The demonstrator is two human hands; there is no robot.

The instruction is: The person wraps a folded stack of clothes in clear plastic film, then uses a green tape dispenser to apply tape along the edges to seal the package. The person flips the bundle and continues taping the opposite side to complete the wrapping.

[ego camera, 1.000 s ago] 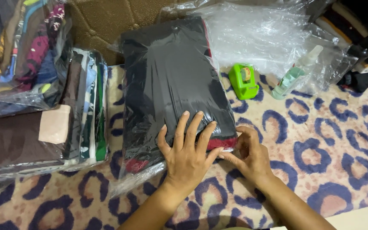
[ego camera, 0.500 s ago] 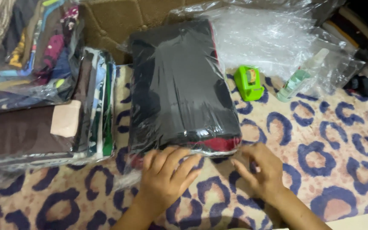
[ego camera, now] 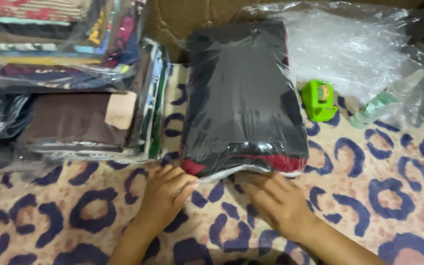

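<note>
Change vs earlier: a second ago the left hand lay flat on top of the black bundle near its front edge; both hands have since slid off toward the person and now sit at the near edge. View has also shifted, so the bundle sits more central.
Surface: leopard-print cover (ego camera: 384, 196), tan with dark blue rings, under everything; cannot tell if it is a bed or the floor.
Side stack: bagged folded clothes (ego camera: 69, 73) left of the bundle, several packs piled, close beside it.
Bundle: black folded garment in clear plastic bag (ego camera: 244, 93), lying flat mid-frame, red layer showing along its near edge.
Bundle axis: long axis runs away from the person, near end at the hands, far end pointing to the top of view, tilted slightly left.
Loose plastic: clear empty bags (ego camera: 349, 44) heaped right of the bundle's far end.
Left hand (ego camera: 165, 194): open, fingers at the bag's near-left corner, touching the plastic edge.
Right hand (ego camera: 280, 201): open, palm down, fingers at the near edge, nothing gripped.
Small items: green tape dispenser (ego camera: 319, 100) just right of the bundle; pale green bottle (ego camera: 373, 110) further right, lying down.
</note>
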